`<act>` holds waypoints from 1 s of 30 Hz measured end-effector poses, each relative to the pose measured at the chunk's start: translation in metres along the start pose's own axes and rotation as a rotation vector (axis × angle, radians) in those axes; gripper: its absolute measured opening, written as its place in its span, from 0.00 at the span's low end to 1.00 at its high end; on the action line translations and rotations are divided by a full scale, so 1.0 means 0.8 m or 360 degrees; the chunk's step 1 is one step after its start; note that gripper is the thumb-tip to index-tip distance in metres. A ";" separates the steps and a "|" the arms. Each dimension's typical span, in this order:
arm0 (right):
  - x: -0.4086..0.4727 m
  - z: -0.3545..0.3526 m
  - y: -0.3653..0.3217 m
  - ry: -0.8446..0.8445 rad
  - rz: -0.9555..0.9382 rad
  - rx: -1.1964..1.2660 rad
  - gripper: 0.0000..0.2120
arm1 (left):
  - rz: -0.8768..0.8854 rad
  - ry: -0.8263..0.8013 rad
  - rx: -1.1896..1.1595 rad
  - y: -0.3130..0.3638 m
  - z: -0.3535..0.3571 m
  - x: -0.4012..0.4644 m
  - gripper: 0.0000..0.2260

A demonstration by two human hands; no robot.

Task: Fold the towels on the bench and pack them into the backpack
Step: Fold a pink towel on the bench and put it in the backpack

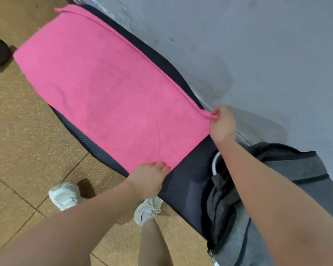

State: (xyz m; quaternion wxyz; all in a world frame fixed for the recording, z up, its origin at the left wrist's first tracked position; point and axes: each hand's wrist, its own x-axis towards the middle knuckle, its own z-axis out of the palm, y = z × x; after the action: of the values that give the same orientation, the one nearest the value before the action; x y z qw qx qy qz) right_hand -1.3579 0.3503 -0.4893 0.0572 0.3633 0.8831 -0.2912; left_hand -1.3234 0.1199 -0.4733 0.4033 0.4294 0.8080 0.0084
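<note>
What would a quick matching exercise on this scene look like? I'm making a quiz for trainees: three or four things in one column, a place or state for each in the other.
Things:
1. pink towel
2. grey backpack
3. left hand
4. right hand

Places or states:
A. pinches the towel's corner nearest the wall
B. lies spread flat along the bench
C. stands open at the bench's near end
D. holds the towel's corner at the bench's floor-side edge

Pairs: 1-B, 2-C, 3-D, 4-A

No text, label, brand or number can be read anywhere, perhaps owing to the blur.
</note>
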 end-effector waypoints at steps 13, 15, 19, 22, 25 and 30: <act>-0.055 -0.024 -0.083 -0.0677 -0.0247 -0.0639 0.16 | -0.0052 -0.0227 -0.0406 -0.051 -0.056 -0.027 0.16; -0.049 -0.007 -0.131 -0.0727 -0.0389 -0.0494 0.15 | -0.0224 -0.0069 -0.0448 -0.096 -0.082 -0.033 0.17; -0.025 0.033 -0.233 -0.0805 -0.0505 -0.0333 0.18 | -0.0624 0.0167 -0.0632 -0.206 -0.127 -0.050 0.16; 0.002 0.072 -0.301 -0.0870 -0.0578 -0.0273 0.21 | -0.0868 0.0327 -0.0719 -0.289 -0.154 -0.063 0.14; 0.031 0.113 -0.365 -0.0799 -0.0647 -0.0342 0.23 | -0.1022 0.0447 -0.0674 -0.361 -0.172 -0.067 0.13; 0.081 0.182 -0.433 -0.0716 -0.0737 -0.0413 0.20 | -0.1119 0.0556 -0.0690 -0.450 -0.178 -0.058 0.15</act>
State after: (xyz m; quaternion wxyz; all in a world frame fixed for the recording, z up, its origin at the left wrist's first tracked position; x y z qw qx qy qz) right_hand -1.6554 0.1126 -0.4655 0.2285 0.0699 0.9370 -0.2547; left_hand -1.6507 -0.0924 -0.4768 0.3197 0.0265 0.9405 0.1124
